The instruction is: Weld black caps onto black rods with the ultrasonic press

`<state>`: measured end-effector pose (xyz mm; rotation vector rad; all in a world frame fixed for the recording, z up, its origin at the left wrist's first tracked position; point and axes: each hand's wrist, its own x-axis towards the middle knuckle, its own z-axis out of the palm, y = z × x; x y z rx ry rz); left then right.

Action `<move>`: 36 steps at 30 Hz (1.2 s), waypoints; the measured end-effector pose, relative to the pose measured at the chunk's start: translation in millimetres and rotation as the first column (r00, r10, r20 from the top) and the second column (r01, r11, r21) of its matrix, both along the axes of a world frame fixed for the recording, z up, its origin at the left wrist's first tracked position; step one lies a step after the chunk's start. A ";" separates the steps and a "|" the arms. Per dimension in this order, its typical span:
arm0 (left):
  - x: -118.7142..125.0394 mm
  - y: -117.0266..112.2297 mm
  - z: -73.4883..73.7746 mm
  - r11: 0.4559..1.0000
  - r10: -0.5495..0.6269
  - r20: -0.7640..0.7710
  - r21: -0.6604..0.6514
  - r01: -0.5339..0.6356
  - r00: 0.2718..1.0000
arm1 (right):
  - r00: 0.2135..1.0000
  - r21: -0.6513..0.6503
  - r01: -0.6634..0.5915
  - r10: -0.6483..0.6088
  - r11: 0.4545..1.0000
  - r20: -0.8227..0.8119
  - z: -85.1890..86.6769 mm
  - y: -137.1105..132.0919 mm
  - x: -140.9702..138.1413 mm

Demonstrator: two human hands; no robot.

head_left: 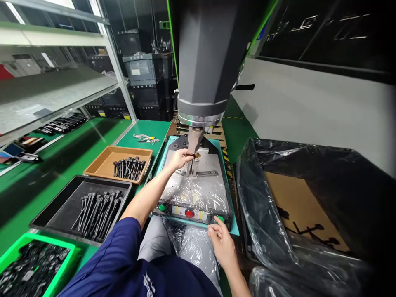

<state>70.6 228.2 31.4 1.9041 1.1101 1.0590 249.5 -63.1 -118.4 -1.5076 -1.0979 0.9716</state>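
Observation:
My left hand (181, 159) is closed at the metal fixture (193, 168), pinching a small black part (192, 155) right under the tapered metal horn (195, 138) of the press. Most of that part is hidden by fingers and fixture. My right hand (223, 245) is at the front right corner of the press base (210, 194). Its index finger points at the green button (220, 219), with the other fingers loosely curled and nothing held; whether the fingertip touches the button I cannot tell. A red button (189, 214) and another green button (161, 207) line the same front edge.
Left of the press, a brown tray (100, 160) and a black tray (58, 206) hold long black rods with heads. A green bin (69, 258) contains small black parts. Pliers (145, 137) lie behind. To the right stands a plastic-lined box (252, 198) with several black pieces. The press head (206, 62) hangs overhead.

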 end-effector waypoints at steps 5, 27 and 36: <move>-9.6 9.4 7.7 0.994 -0.108 -0.066 0.006 0.109 0.992 | 1.000 0.003 -0.004 0.004 1.000 -0.026 -2.3 -2.4 3.0; -38.0 -105.9 -72.6 0.953 0.292 0.251 -0.160 -0.259 0.923 | 0.645 -0.048 0.319 -0.179 0.947 0.743 26.7 102.2 31.6; -24.2 -141.7 -58.0 0.962 -0.142 -0.058 0.227 0.152 0.988 | 0.997 0.082 -0.053 0.048 0.995 0.053 50.4 94.1 10.7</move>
